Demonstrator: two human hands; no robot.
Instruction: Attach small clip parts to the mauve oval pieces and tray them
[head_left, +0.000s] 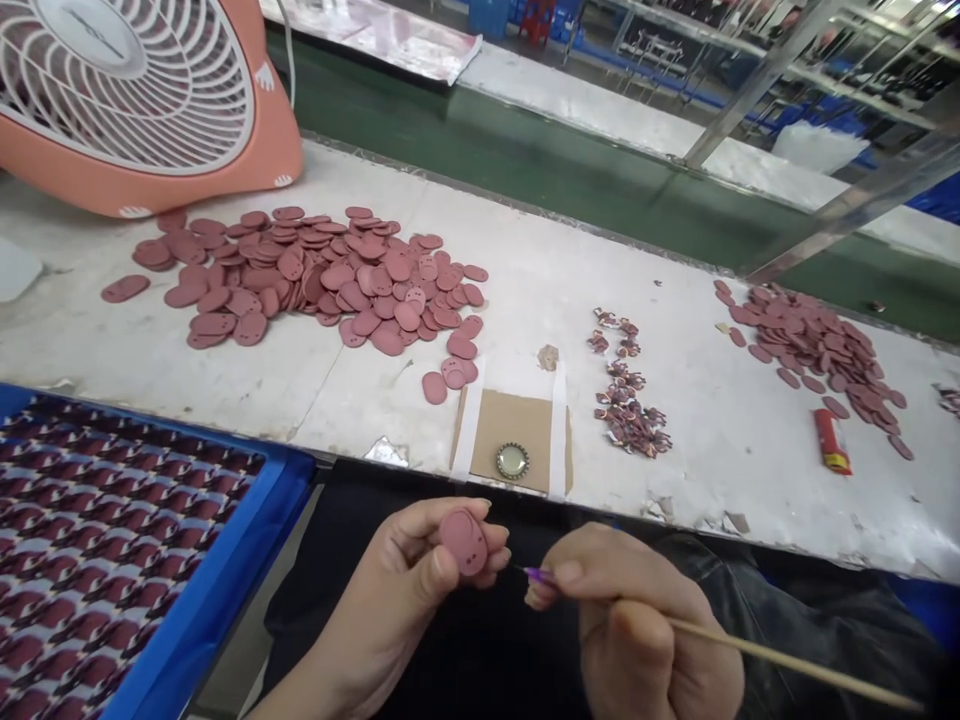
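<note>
My left hand (409, 580) is closed on a dusty-red oval disc (463, 542), gripped between thumb and fingers, with small dark spots on its face. It seems to overlap a second disc; I cannot tell for sure. In my right hand (637, 610) is a thin paintbrush (787, 660) with a pale wooden handle and a purple part near its fine tip. That tip points at the disc from the right, a short gap away. Beyond my hands, a bottle cap (512, 460) sits on a piece of cardboard (499, 418) taped to the table.
A large pile of red discs (337, 275) spreads at left, below an orange fan (277, 120). At right are small figure-like pieces (634, 420), another disc pile (817, 345) and a red lighter (831, 440). A blue-edged tray (247, 540) holding rows of pieces stands left of my lap.
</note>
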